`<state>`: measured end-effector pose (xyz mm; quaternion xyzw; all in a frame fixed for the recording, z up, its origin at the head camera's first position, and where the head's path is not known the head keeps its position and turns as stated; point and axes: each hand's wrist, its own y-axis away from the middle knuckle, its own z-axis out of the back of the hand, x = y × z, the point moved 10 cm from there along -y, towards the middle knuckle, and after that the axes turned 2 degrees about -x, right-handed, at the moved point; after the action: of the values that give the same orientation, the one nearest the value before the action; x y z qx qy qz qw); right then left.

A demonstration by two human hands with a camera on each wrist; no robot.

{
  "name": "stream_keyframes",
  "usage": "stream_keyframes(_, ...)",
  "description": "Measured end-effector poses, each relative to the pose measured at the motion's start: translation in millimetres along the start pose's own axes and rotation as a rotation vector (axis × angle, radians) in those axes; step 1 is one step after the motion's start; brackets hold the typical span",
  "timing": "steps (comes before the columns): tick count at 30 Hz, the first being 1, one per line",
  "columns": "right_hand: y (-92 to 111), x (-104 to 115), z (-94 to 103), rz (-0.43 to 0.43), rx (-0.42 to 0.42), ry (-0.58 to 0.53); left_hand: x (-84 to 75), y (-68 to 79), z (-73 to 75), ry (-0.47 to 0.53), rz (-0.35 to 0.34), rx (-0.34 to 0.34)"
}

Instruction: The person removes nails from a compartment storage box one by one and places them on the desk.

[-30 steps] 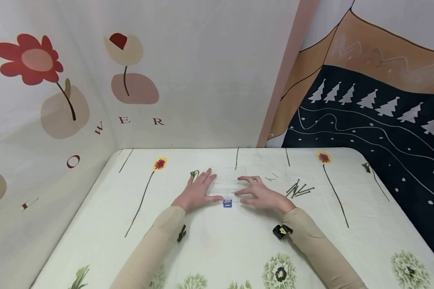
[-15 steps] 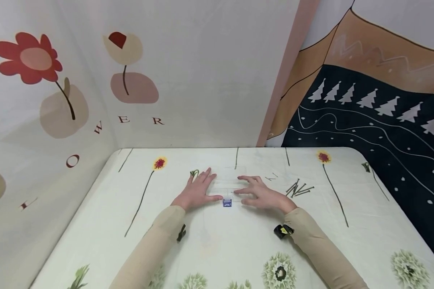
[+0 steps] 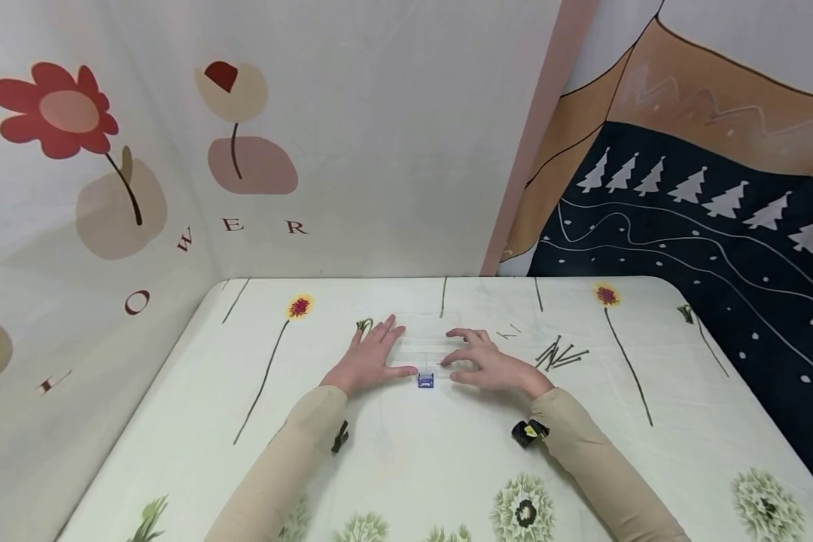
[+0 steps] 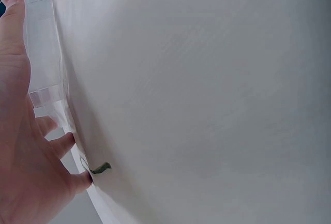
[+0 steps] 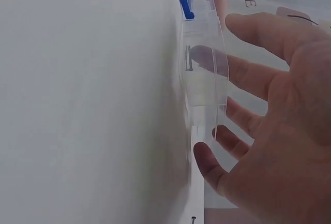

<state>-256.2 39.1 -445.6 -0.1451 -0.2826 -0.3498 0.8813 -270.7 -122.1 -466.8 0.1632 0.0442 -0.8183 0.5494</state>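
Note:
A clear plastic box (image 3: 425,337) with a blue latch (image 3: 425,381) at its front lies on the table, its see-through walls faint in the head view. My left hand (image 3: 374,361) is spread along its left side, with the thumb reaching to the front near the latch. On the right side, my right hand (image 3: 491,364) has its fingers loosely bent and apart. The right wrist view shows one fingertip behind the clear wall of the box (image 5: 204,87), beside a small dark nail-like piece (image 5: 189,58). Neither hand grips anything.
Several long dark nails (image 3: 561,355) lie in a loose pile to the right of my right hand. A few thin small pins (image 3: 508,332) sit just behind them. A flower-printed cloth covers the table (image 3: 406,467), and printed curtains (image 3: 393,150) hang at its back edge.
My right fingers have shifted very slightly, drawing back a little to the right. The left hand, the box and the nails stay in place.

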Motion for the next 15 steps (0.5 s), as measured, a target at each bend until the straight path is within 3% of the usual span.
stream_keyframes(4, -0.2, -0.4, 4.8, 0.004, -0.033, -0.031, 0.4, 0.6, -0.1, -0.006, 0.004, -0.003)
stream_keyframes(9, -6.5, -3.1, 11.7, 0.005, -0.097, 0.016, 1.0, 1.2, 0.1, -0.009, 0.007, -0.007)
stream_keyframes(15, -14.2, -2.2, 11.2, -0.019, -0.085, 0.078, 1.5, 0.1, -1.0, -0.009, 0.0, -0.005)
